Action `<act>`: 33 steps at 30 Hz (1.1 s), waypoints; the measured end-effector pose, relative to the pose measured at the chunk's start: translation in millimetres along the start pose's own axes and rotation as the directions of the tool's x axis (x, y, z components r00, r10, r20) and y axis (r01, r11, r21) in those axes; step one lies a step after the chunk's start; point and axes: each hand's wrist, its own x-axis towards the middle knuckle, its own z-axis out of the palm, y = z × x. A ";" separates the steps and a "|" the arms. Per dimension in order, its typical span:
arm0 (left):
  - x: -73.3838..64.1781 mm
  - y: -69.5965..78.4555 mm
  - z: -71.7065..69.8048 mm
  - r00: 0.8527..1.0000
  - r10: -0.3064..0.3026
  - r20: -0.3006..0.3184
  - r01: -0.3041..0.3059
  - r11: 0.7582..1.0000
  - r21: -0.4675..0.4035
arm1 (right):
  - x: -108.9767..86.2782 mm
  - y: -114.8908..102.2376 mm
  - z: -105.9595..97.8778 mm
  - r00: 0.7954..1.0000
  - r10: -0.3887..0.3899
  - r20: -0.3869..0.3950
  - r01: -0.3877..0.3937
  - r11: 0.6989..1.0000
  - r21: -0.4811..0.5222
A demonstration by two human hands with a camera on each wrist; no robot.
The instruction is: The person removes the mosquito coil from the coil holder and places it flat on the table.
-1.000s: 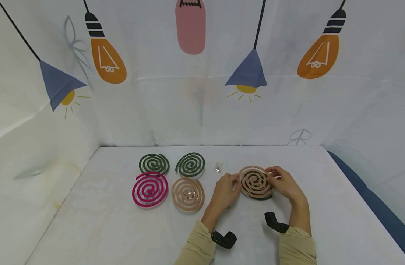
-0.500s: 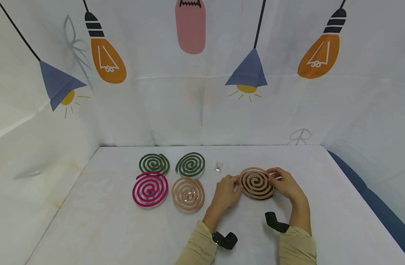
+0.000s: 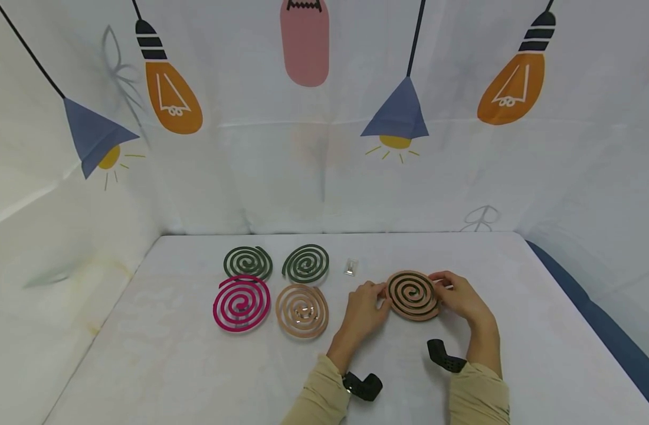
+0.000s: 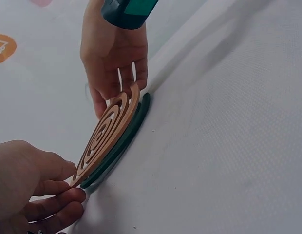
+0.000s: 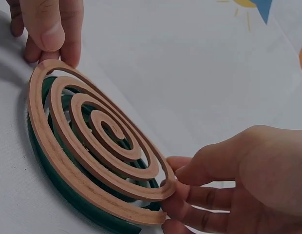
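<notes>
Landmark: the upper brown coil (image 5: 122,152). It's over the table (image 3: 154,366), stacked on the lower green coil (image 4: 125,141). In the wrist views the two aren't quite lined up: green shows past the brown rim and through the gaps.

Left hand (image 3: 366,307) pinches the upper brown coil's left rim, right hand (image 3: 461,297) pinches the opposite rim. Thumbs on top, fingers at or under the edge. Reads as a two-sided hold to keep a thin, springy spiral level and steerable. Can't tell if any fingertip also catches the green.

Left of the upper brown coil, well apart: loose brown coil (image 3: 302,310), then pink coil (image 3: 242,304). Left and farther back: near green coil (image 3: 305,264) and far green coil (image 3: 247,263). Pink overlaps the far green's front edge, so probably set down loosely. Small see-through piece (image 3: 351,267) sits left and slightly back, purpose unclear. Spacing likely leaves both hands working room.
</notes>
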 end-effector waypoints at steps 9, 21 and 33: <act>-0.3 2.2 0.9 1.000 -0.016 0.026 0.014 0.998 0.067 | -1.0 -1.3 -2.2 0.999 0.012 0.037 -0.013 0.999 0.035; -1.8 4.1 -1.8 0.999 -0.014 0.036 0.012 0.998 0.067 | -1.3 -2.0 -2.5 0.998 0.018 0.053 -0.020 0.999 0.035; -2.1 4.3 -2.3 1.000 0.020 0.014 -0.021 0.997 0.075 | -3.0 -1.1 -2.0 0.997 0.034 0.063 -0.035 0.999 0.013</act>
